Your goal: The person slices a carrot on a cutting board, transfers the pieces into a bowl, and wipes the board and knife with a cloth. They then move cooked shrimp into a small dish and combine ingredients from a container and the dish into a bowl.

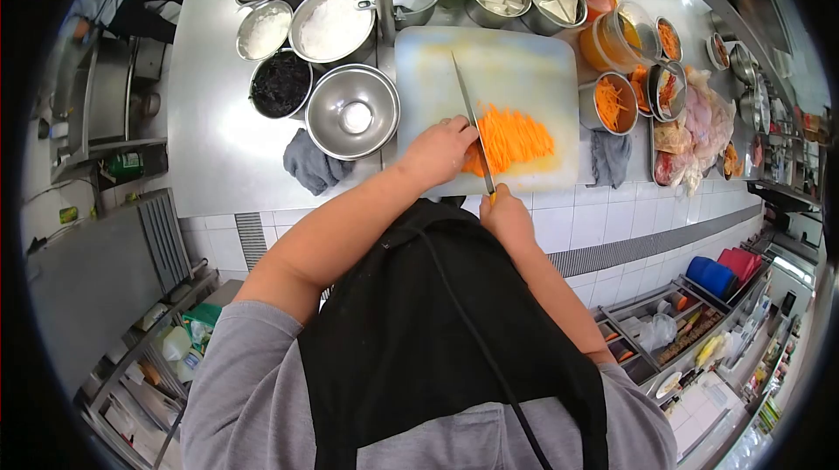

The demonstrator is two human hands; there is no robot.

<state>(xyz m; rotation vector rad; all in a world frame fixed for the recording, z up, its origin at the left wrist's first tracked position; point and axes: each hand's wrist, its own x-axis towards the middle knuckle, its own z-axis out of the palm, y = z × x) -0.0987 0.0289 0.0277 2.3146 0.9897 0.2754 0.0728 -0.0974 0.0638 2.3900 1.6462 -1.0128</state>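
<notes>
Bright, even light falls from overhead, white and cool. The steel surface [218, 138] glares almost to white at the far left, and the steel bowls [352, 112] carry hard highlights on their rims. The cutting board [516, 59] is evenly lit. On it the carrot strips [516, 138] look sharp and saturated orange, and the knife [468, 107] is a crisp thin line. Shadows are soft and short, deepest below the near edge of the surface. Strong fisheye distortion bows the edges of the surface and the tile lines, and a black ring cuts off the corners. The shelves [157, 356] at near left are smeared, and those at near right wash out toward the rim.
</notes>
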